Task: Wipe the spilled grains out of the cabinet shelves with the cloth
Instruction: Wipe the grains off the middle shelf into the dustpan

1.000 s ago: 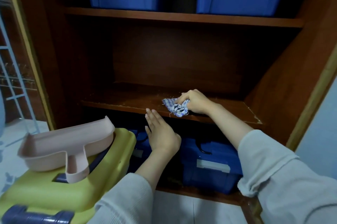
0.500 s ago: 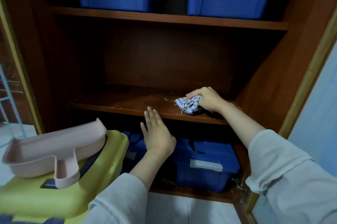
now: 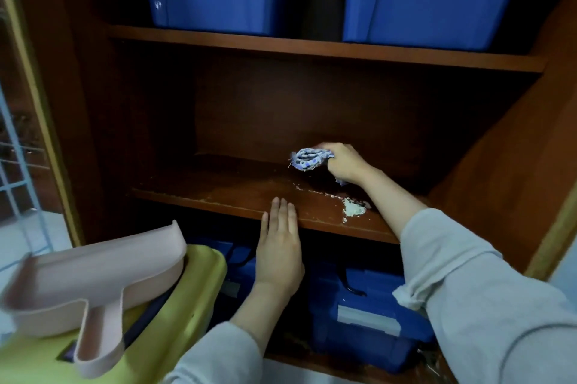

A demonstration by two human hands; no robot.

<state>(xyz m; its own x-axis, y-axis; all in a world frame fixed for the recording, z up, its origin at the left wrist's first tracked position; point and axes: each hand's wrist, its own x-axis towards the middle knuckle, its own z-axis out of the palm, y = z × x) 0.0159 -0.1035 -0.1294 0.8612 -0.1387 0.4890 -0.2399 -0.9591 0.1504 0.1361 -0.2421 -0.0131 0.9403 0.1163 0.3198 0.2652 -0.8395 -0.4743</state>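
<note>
The bunched cloth is gripped in the right hand at the middle shelf's rear right. Grains are heaped near its front edge, against which the flat, straight-fingered left hand is laid.

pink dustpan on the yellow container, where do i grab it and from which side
Grip the pink dustpan by its handle. It is a narrow stem pointing toward you across the yellow container, so come from the near side and wrap your fingers around it.

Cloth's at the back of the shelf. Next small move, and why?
Probably drag the cloth forward through the grain pile toward the shelf edge: the right hand grips it behind the pile, and the left hand rests flat there.
</note>
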